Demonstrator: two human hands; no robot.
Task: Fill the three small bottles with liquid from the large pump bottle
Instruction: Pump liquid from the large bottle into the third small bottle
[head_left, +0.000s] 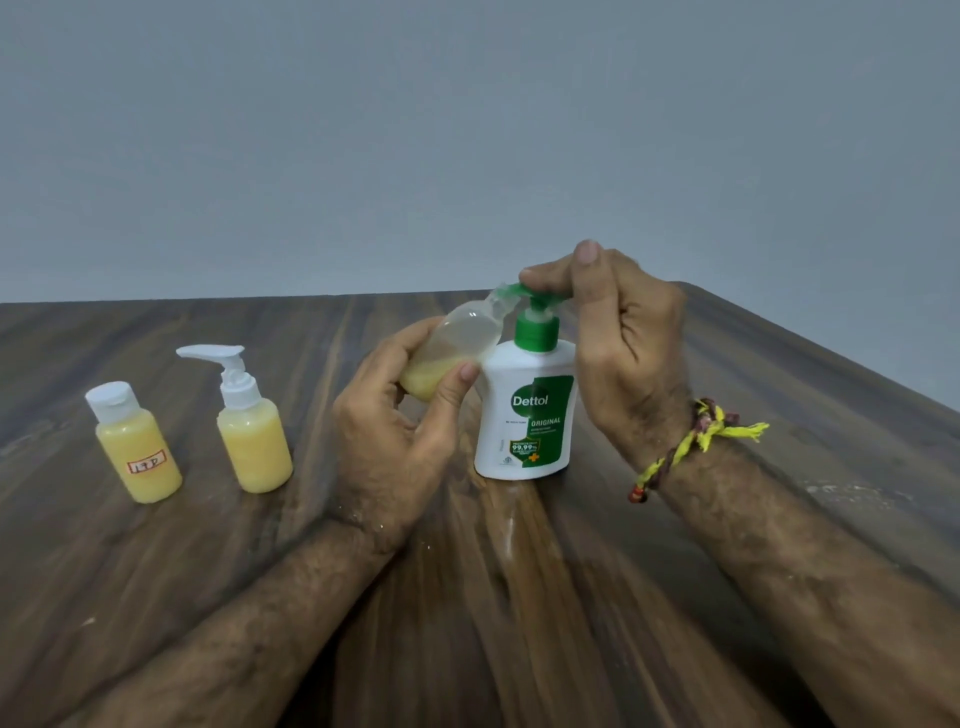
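Note:
A white large pump bottle (527, 410) with a green pump and a Dettol label stands on the wooden table (519, 597). My right hand (618, 338) rests on top of its pump head, fingers closed over it. My left hand (400, 431) holds a clear small bottle (457, 343) tilted, its open mouth against the green spout; yellow liquid fills its lower part. To the left stand two small bottles full of yellow liquid: one with a white flip cap and an orange label (136, 447), one with a white pump top (252, 431).
A plain grey wall rises behind the table. The table's right edge runs diagonally from the back toward the near right. A yellow and brown thread band (691, 441) circles my right wrist.

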